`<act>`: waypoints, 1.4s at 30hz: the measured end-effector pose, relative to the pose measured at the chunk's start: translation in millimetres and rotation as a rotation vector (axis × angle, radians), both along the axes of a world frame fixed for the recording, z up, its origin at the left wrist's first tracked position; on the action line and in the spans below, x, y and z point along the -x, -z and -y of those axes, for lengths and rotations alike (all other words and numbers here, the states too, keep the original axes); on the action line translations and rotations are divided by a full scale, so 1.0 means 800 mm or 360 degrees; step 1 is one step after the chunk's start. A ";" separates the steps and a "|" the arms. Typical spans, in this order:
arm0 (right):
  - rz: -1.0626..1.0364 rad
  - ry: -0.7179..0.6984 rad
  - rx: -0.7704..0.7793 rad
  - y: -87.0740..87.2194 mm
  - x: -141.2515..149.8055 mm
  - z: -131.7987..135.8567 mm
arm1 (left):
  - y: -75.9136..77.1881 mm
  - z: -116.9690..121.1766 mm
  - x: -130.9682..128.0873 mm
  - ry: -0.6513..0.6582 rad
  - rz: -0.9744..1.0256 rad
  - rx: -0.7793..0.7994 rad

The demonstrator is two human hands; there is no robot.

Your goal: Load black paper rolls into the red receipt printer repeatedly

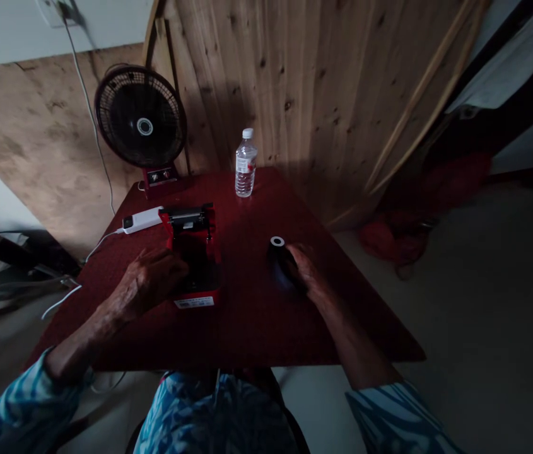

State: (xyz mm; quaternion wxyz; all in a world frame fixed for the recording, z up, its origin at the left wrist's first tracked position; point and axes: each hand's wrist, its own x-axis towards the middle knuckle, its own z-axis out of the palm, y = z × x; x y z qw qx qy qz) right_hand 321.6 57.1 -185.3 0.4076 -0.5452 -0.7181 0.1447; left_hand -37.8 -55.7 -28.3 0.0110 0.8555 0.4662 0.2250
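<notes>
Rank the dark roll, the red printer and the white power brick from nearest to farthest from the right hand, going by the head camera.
From the right hand, nearest first:
1. Dark roll: touching the hand, on its left side.
2. Red printer: farther left on the red table.
3. White power brick: beyond the printer, at the table's far left.

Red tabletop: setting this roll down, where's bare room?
Bare red surface runs between the printer and the black roll in the right hand, and behind the roll beside the water bottle. The left side is crowded: power bank, printer, left hand.
</notes>
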 end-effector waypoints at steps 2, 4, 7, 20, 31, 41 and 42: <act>0.0009 -0.0018 0.0004 0.000 -0.001 -0.001 | 0.000 -0.006 -0.004 -0.0019 -0.0051 -0.0033; 0.0017 -0.0027 0.0005 0.000 -0.002 0.000 | -0.003 -0.007 -0.006 -0.0044 -0.0068 -0.0031; 0.0021 -0.0044 0.0001 0.001 -0.004 0.002 | -0.005 -0.004 -0.006 -0.0020 -0.0097 0.0002; 0.0009 -0.0100 -0.0114 0.007 -0.004 0.003 | -0.008 -0.010 -0.010 0.0126 -0.0262 -0.0396; -0.0084 -0.0124 -0.0135 0.011 -0.005 0.001 | -0.016 0.009 -0.025 0.0081 -0.0197 -0.0571; -0.0478 0.0214 -0.0193 -0.031 -0.028 0.007 | 0.009 0.054 -0.023 0.0231 -0.0249 -0.0455; -0.0531 0.0252 -0.0260 -0.046 -0.025 0.010 | 0.012 0.055 -0.023 0.0229 -0.0221 -0.0450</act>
